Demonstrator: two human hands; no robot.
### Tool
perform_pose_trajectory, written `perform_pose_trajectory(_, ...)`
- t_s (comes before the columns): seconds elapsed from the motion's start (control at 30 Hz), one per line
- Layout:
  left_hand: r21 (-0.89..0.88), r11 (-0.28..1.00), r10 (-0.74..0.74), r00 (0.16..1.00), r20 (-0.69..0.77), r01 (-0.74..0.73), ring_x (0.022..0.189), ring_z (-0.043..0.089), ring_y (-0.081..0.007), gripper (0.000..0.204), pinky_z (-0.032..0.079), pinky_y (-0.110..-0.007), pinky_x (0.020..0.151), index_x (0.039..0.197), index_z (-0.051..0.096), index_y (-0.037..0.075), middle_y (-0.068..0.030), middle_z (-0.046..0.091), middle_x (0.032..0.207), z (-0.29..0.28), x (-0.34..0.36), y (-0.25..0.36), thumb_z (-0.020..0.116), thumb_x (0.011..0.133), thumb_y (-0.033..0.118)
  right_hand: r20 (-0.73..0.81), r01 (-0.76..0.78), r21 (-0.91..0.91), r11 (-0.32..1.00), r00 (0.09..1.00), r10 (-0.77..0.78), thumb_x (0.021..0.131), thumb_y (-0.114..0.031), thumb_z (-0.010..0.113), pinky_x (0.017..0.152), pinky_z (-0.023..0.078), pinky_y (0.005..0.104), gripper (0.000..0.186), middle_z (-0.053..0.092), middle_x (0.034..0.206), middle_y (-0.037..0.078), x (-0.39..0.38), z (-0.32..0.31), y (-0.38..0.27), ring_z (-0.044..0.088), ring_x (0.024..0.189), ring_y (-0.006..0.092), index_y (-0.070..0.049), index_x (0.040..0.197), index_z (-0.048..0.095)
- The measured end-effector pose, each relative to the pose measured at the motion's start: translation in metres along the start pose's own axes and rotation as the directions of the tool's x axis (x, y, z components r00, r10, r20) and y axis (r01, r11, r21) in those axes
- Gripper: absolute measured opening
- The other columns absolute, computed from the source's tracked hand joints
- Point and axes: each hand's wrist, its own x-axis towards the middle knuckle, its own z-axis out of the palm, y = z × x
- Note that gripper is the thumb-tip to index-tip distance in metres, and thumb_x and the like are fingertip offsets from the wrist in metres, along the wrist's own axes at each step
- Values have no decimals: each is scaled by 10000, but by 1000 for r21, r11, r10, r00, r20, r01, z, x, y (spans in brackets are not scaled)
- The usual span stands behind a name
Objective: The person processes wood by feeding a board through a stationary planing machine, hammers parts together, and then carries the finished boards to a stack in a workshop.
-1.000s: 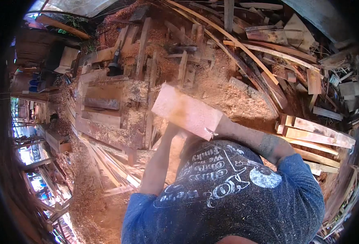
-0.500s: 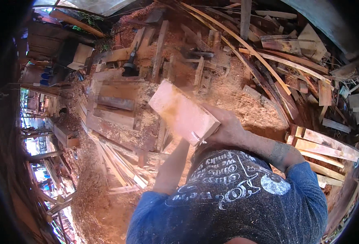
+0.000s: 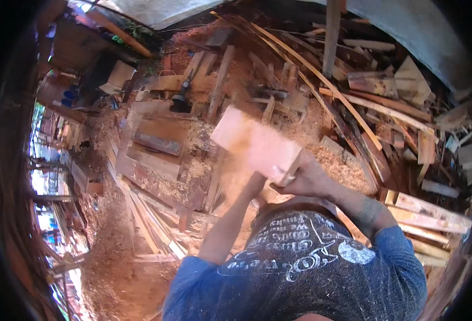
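A pale pinkish wooden block (image 3: 252, 139) is held up in front of my chest, slightly blurred, with yellowish staining or dust across its face. My right hand (image 3: 302, 176) grips it at the right end, thumb bent near the lower corner. My left hand (image 3: 257, 181) is underneath the block, mostly hidden by it, apparently supporting it as well. Beyond the block, a dark power tool (image 3: 181, 100) lies among boards on a low, sawdust-covered wooden work platform (image 3: 193, 195).
Long curved strips (image 3: 348, 109) cross the scrap pile at upper right. Stacked sawn timber (image 3: 423, 214) sits by my right elbow. Loose slats (image 3: 153, 227) lean at left of my body. An upright post (image 3: 332, 43) and pale sheeting (image 3: 396, 27) border the far side. Sawdust (image 3: 113, 273) covers the ground.
Over the last second the block has turned and shifted a little to the right, with both hands moving along with it. The surroundings have shifted down in the picture as my view moved.
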Motion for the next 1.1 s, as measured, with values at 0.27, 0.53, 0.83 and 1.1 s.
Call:
perform_pose_trajectory(0.27, 120, 928, 343, 935, 89, -352, 1152, 619, -192, 540, 522, -368, 968, 1272, 615, 37, -72, 666, 1246, 21, -13, 21, 863, 800, 120, 336, 114, 306, 945, 916, -219, 707, -294, 879, 845, 550, 326, 571, 749, 1013, 98, 115, -52, -62, 704, 934, 159, 1, 1158, 692)
perform_pose_trajectory(0.53, -273, 871, 202, 804, -559, -409, 1044, 667, -168, 490, 551, -337, 900, 1241, 633, -11, -69, 709, 1119, 44, -38, 63, 841, 838, 176, 19, -302, -181, 936, 951, 310, 959, -468, 662, 1058, 466, 418, 700, 569, 1427, 196, 97, -33, 133, 559, 1317, 322, 16, 1437, 497)
perform_pose_trajectory(0.83, -437, 872, -204, 649, -733, -219, 602, 621, -180, 380, 512, -349, 439, 1050, 649, 3, -69, 621, 798, -66, -48, -22, 795, 851, 291, 46, -931, 353, 95, 119, 992, 978, -534, 593, 1073, 450, 431, 722, 569, 1394, 197, -343, -95, 272, 537, 1308, 339, 33, 1417, 510)
perform_pose_trajectory(1.1, -230, 973, -204, 568, -797, 27, 702, 689, -234, 416, 551, -387, 538, 997, 694, -17, -124, 696, 843, -125, -15, -114, 774, 811, 346, 321, -551, 818, -164, 202, 925, 958, -292, 659, 808, 599, 435, 396, 697, 1108, 161, -333, -46, 231, 706, 982, 295, 0, 1220, 612)
